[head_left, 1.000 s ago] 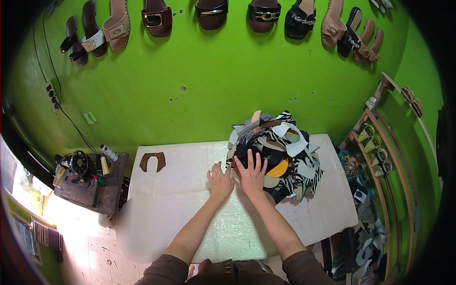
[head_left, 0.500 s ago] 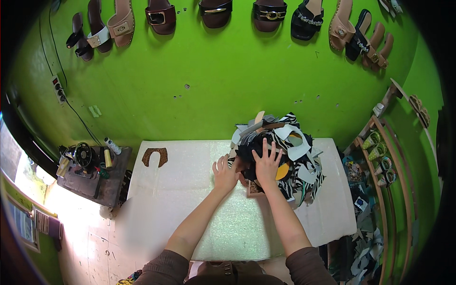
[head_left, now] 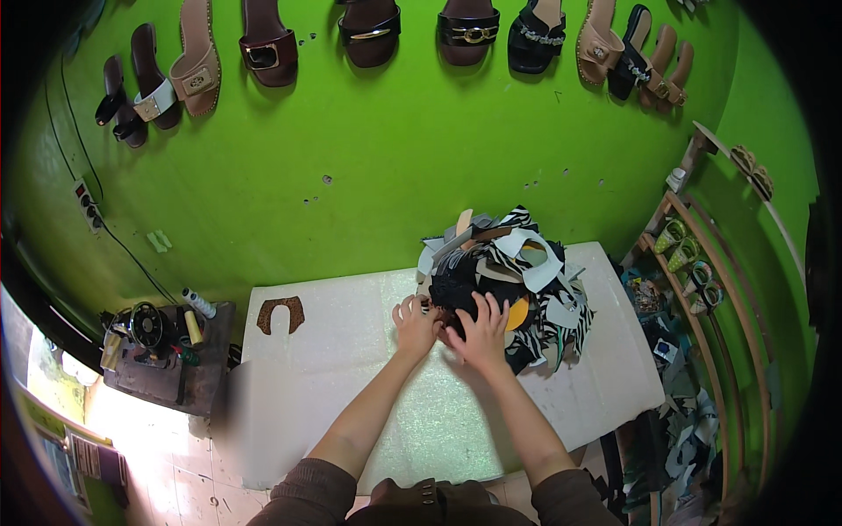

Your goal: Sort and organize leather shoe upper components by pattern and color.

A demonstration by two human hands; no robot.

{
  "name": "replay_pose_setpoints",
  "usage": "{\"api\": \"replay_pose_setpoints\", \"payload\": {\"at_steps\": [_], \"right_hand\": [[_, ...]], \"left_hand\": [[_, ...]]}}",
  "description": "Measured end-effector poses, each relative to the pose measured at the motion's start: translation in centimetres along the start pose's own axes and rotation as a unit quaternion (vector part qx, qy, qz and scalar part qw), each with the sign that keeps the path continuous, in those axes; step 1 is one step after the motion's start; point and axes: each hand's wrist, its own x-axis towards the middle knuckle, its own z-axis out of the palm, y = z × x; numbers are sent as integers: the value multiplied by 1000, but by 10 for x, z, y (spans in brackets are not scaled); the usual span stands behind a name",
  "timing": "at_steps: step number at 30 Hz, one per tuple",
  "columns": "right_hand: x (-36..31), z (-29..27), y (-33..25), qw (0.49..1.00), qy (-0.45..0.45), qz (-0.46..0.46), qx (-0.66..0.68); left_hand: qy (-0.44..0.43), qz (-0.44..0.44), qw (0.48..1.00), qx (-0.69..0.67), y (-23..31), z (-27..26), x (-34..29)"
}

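A heaped pile of cut material scraps (head_left: pixel 500 287) lies on the white-covered table, with black, zebra-striped, white, grey and tan pieces. My left hand (head_left: pixel 416 328) touches the pile's near left edge, its fingers bent and a little apart. Close beside it, my right hand (head_left: pixel 481 333) spreads its fingers over black scraps at the near side. A yellow piece (head_left: pixel 518 313) pokes out just right of those fingers. Dark reddish-brown material between the two hands is mostly hidden. Alone at the table's far left lies a U-shaped leopard-print piece (head_left: pixel 282 303).
The white-covered table (head_left: pixel 342 377) meets a green wall hung with sandals (head_left: pixel 369 35). At left, a sewing machine (head_left: pixel 147 326) and thread cones (head_left: pixel 198 303) stand on a dark stand. To the right are a wooden rack (head_left: pixel 702 302) with sandals and heaped scraps (head_left: pixel 684 438) below.
My right hand has drawn back from the top of the pile toward its near edge, closer to my left hand. A leopard-print bit beneath it no longer shows. The whole view has shifted and tilted slightly.
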Motion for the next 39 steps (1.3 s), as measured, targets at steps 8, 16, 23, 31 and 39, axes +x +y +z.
{"api": "replay_pose_setpoints", "payload": {"at_steps": [8, 16, 23, 31, 39], "right_hand": [[-20, 9, -20, 992, -27, 112, -53], [-20, 0, -18, 996, 7, 74, -42], [-23, -27, -22, 996, 7, 86, 10], [-4, -49, -34, 994, 27, 54, 88], [6, -53, -45, 994, -16, -14, 111]], "left_hand": [[55, 67, 996, -23, 5, -16, -21], [96, 87, 991, -24, 5, -32, -37], [86, 80, 993, -13, -4, -47, -44], [101, 98, 987, -82, 3, -72, -46], [34, 81, 992, -92, -10, -76, -59]]}}
